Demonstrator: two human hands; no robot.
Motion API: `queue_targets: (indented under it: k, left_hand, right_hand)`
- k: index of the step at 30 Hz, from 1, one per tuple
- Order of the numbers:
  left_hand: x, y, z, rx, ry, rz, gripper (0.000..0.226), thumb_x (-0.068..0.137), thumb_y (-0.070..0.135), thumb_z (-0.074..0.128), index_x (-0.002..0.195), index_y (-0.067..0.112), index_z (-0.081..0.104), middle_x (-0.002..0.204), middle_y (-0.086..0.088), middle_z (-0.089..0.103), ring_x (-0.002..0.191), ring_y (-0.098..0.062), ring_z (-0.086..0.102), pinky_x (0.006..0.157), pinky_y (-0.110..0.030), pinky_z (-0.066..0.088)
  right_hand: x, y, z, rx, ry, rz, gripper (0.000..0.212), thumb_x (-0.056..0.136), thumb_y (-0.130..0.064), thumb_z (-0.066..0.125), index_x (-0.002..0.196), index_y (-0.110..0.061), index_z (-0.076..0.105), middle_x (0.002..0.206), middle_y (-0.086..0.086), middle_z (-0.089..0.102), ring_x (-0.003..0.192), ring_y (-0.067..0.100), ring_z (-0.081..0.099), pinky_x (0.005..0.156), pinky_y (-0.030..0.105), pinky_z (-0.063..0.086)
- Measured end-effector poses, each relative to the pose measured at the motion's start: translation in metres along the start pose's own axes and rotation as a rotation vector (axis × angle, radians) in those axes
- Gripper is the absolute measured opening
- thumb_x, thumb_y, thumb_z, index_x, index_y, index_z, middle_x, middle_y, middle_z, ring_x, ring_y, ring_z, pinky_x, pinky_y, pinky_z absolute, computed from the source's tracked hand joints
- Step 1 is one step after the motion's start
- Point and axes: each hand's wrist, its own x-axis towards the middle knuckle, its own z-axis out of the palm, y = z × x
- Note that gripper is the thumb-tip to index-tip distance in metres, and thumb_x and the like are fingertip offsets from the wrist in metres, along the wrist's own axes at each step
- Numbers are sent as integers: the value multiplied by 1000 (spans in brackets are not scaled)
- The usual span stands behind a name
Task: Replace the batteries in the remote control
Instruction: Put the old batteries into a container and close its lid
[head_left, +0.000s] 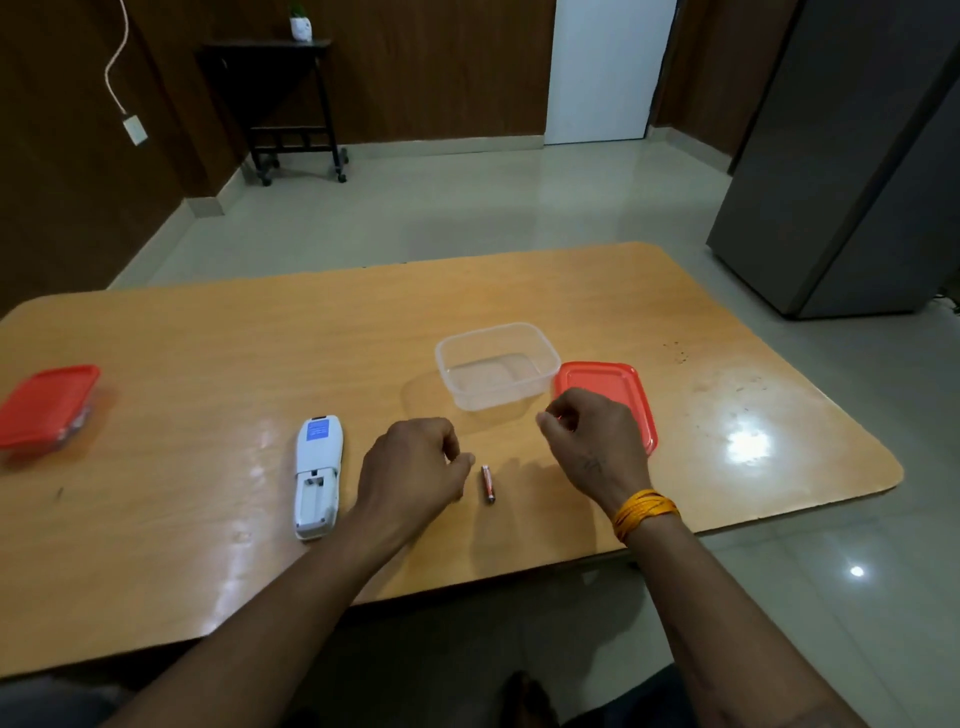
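Observation:
A white remote control (318, 475) lies face down on the wooden table (208, 364), its battery compartment at the near end uncovered and apparently empty. One small orange battery (488, 484) lies loose on the table between my hands. My left hand (410, 462) hovers just left of that battery, fingers curled and thumb pointing toward it, with nothing visible in it. My right hand (592, 441) is raised to the battery's right, over the near edge of a red lid (618, 382). Its fingertips are pinched together, and I cannot tell whether they hold something small.
An empty clear plastic container (497, 364) stands beyond my hands, with the red lid lying beside it on the right. A second container (47, 405), closed with a red lid, sits at the table's far left. The table's near edge runs below my forearms.

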Motion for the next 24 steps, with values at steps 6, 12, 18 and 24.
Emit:
queue_targets:
  k: [6, 12, 18, 24]
  left_hand:
    - [-10, 1, 3, 174, -121, 5, 29, 89, 51, 63, 82, 24, 70, 78, 4, 69, 75, -18, 66, 73, -37, 59]
    - [-7, 0, 0, 256, -164, 27, 28, 87, 47, 66, 84, 19, 71, 82, -2, 70, 79, -24, 67, 73, -38, 59]
    - [0, -7, -3, 105, -63, -16, 29, 87, 48, 69, 78, 21, 76, 72, 3, 71, 69, -17, 66, 67, -36, 60]
    - [38, -2, -14, -31, 97, -35, 28, 82, 41, 68, 70, 16, 74, 70, 0, 72, 70, -25, 67, 63, -37, 57]
  right_hand:
    - [-21, -33, 14, -204, -397, -22, 35, 81, -56, 72, 76, -20, 72, 80, -2, 73, 79, 21, 67, 66, 35, 55]
    - [-31, -50, 27, -279, -433, -5, 31, 81, -49, 70, 70, -21, 67, 81, 5, 75, 80, 30, 69, 60, 30, 44]
    - [-26, -53, 24, -181, -315, 50, 37, 75, -47, 69, 64, -12, 70, 64, 8, 69, 67, 31, 65, 58, 36, 52]
    - [18, -50, 13, -48, -34, 103, 44, 77, -39, 70, 45, -13, 56, 44, 9, 48, 48, 28, 48, 48, 34, 34]
